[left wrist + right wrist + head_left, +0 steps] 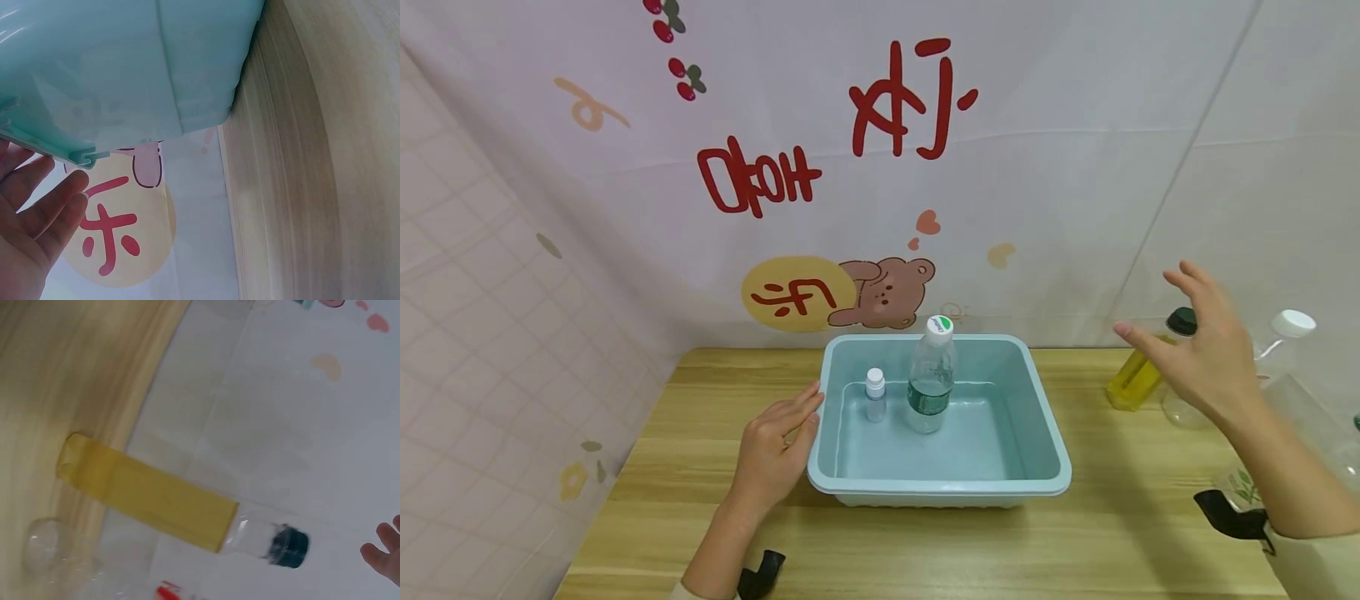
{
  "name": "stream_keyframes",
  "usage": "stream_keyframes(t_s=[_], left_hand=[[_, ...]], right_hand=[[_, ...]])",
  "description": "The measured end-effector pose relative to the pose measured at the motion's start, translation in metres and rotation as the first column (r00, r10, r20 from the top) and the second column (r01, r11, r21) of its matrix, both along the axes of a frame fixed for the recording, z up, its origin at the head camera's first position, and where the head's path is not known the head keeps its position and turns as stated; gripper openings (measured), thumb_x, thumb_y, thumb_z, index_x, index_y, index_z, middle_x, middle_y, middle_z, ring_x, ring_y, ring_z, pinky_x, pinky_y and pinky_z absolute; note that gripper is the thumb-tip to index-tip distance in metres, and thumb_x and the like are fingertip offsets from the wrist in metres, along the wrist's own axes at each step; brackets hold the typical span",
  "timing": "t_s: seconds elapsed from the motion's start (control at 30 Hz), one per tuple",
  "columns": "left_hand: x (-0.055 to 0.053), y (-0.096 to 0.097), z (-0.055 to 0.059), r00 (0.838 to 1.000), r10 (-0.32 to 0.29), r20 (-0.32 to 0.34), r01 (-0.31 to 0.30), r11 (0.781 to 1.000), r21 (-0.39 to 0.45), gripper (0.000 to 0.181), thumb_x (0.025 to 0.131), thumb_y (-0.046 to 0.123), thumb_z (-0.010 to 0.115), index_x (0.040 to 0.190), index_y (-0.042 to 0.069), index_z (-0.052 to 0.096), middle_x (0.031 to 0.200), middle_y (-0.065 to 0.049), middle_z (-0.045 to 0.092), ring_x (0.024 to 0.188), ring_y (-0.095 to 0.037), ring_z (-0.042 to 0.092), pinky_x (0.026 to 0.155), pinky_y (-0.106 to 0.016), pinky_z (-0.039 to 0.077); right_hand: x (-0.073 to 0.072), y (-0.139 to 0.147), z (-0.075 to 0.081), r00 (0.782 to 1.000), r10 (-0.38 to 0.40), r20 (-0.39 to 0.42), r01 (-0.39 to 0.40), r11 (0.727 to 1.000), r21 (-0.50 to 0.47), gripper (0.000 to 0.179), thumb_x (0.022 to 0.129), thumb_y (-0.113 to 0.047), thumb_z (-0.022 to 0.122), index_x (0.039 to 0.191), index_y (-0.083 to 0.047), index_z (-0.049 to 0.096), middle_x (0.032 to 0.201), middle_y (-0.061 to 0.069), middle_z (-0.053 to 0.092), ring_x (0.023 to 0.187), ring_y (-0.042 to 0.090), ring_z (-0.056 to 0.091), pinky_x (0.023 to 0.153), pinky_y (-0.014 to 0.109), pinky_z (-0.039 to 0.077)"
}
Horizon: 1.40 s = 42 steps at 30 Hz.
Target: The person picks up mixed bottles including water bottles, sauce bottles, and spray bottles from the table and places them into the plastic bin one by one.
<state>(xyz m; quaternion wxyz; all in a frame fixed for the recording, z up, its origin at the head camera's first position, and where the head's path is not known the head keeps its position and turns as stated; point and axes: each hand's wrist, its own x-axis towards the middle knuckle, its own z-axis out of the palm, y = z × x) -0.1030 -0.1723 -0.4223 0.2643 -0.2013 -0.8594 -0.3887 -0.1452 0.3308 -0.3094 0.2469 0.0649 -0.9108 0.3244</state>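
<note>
My left hand point(778, 446) rests against the left rim of a light blue plastic basin point(936, 486), fingers extended; in the left wrist view its fingertips point(76, 181) are right at the rim. Inside the basin stand a clear plastic bottle point(929, 398) with a green label and white cap, and a small white-capped bottle point(876, 395). My right hand point(1210, 354) is raised at the right, thumb and fingers spread, holding nothing. It overlaps a bottle of yellow liquid point(1131, 383) with a dark green cap. The right wrist view shows this yellow bottle point(153, 497) whole, apart from the fingers.
Right of the yellow bottle stands a clear bottle with a white cap point(1292, 323). Farther right are more clear containers, one with a green leaf print point(1242, 487), partly behind my forearm. The wooden table point(925, 550) backs onto a printed white wall covering point(1037, 192).
</note>
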Motion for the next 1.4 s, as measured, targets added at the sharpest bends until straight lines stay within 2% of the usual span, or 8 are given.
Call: stream_keyframes(t_s=[0.2, 0.5, 0.77, 0.93, 1.17, 1.27, 1.33, 1.4], left_hand=[[0.001, -0.001, 0.0, 1.0, 0.001, -0.018, -0.001, 1.0, 0.007, 0.032, 0.094, 0.0, 0.071, 0.125, 0.0, 0.075, 0.136, -0.007, 0.068, 0.112, -0.03, 0.073, 0.09, -0.053, 0.06], [0.001, -0.001, 0.0, 1.0, 0.003, -0.013, -0.003, 1.0, 0.011, 0.032, 0.094, -0.001, 0.07, 0.126, 0.0, 0.075, 0.136, -0.007, 0.068, 0.112, -0.03, 0.073, 0.09, -0.053, 0.06], [0.0, 0.0, -0.002, 0.999, -0.015, -0.048, 0.016, 1.0, 0.016, 0.032, 0.092, -0.002, 0.071, 0.124, -0.002, 0.075, 0.134, -0.008, 0.069, 0.111, -0.03, 0.073, 0.088, -0.053, 0.061], [-0.001, 0.0, -0.003, 0.998, -0.021, -0.062, 0.022, 1.0, 0.018, 0.032, 0.091, -0.004, 0.071, 0.123, -0.002, 0.076, 0.134, -0.008, 0.069, 0.109, -0.029, 0.074, 0.086, -0.052, 0.062], [-0.002, 0.0, -0.003, 0.998, -0.021, -0.066, 0.021, 1.0, 0.012, 0.032, 0.091, -0.003, 0.071, 0.123, -0.002, 0.076, 0.133, -0.009, 0.07, 0.109, -0.029, 0.074, 0.086, -0.052, 0.062], [-0.002, 0.0, -0.002, 0.997, -0.023, -0.072, 0.024, 1.0, 0.011, 0.031, 0.091, -0.003, 0.071, 0.122, -0.003, 0.076, 0.133, -0.009, 0.07, 0.108, -0.029, 0.074, 0.085, -0.052, 0.062], [-0.002, 0.0, -0.002, 0.997, -0.021, -0.075, 0.022, 1.0, 0.01, 0.031, 0.091, -0.003, 0.071, 0.122, -0.003, 0.076, 0.133, -0.009, 0.07, 0.108, -0.029, 0.074, 0.087, -0.047, 0.062], [-0.002, 0.0, -0.002, 0.997, -0.018, -0.078, 0.018, 1.0, 0.009, 0.031, 0.091, -0.003, 0.071, 0.122, -0.002, 0.076, 0.132, -0.008, 0.07, 0.108, -0.028, 0.074, 0.088, -0.041, 0.062]], right_hand=[[-0.013, 0.018, -0.014, 0.996, -0.085, 0.018, 0.085, 0.996, 0.003, 0.094, 0.09, -0.031, 0.081, 0.162, 0.003, 0.031, 0.172, 0.018, 0.02, 0.156, 0.048, 0.017, 0.121, 0.073, 0.014], [-0.023, 0.033, -0.03, 0.981, -0.152, 0.118, 0.157, 0.987, -0.033, 0.099, 0.093, -0.039, 0.078, 0.166, -0.002, 0.022, 0.172, 0.022, 0.017, 0.156, 0.049, 0.015, 0.121, 0.073, 0.015], [-0.023, 0.04, -0.04, 0.94, -0.192, 0.283, 0.245, 0.955, -0.167, 0.1, 0.097, -0.051, 0.07, 0.169, -0.011, 0.013, 0.171, 0.025, 0.014, 0.153, 0.054, 0.018, 0.114, 0.079, 0.022], [-0.026, 0.046, -0.046, 0.923, -0.205, 0.326, 0.279, 0.939, -0.199, 0.103, 0.096, -0.055, 0.069, 0.169, -0.01, 0.012, 0.174, 0.019, 0.012, 0.155, 0.05, 0.016, 0.115, 0.077, 0.024], [-0.029, 0.048, -0.053, 0.905, -0.222, 0.364, 0.308, 0.93, -0.2, 0.103, 0.097, -0.056, 0.067, 0.168, -0.006, 0.012, 0.17, 0.027, 0.017, 0.15, 0.055, 0.025, 0.11, 0.075, 0.033], [-0.031, 0.049, -0.055, 0.897, -0.244, 0.369, 0.336, 0.918, -0.211, 0.099, 0.097, -0.055, 0.066, 0.167, -0.005, 0.017, 0.165, 0.029, 0.028, 0.144, 0.051, 0.036, 0.108, 0.063, 0.042], [-0.031, 0.05, -0.057, 0.894, -0.26, 0.365, 0.354, 0.909, -0.22, 0.095, 0.097, -0.056, 0.066, 0.165, -0.003, 0.025, 0.152, 0.023, 0.045, 0.128, 0.035, 0.052, 0.099, 0.046, 0.046], [-0.032, 0.051, -0.058, 0.895, -0.269, 0.355, 0.363, 0.903, -0.229, 0.091, 0.097, -0.056, 0.067, 0.161, -0.001, 0.031, 0.135, 0.01, 0.053, 0.11, 0.017, 0.053, 0.089, 0.032, 0.043]])
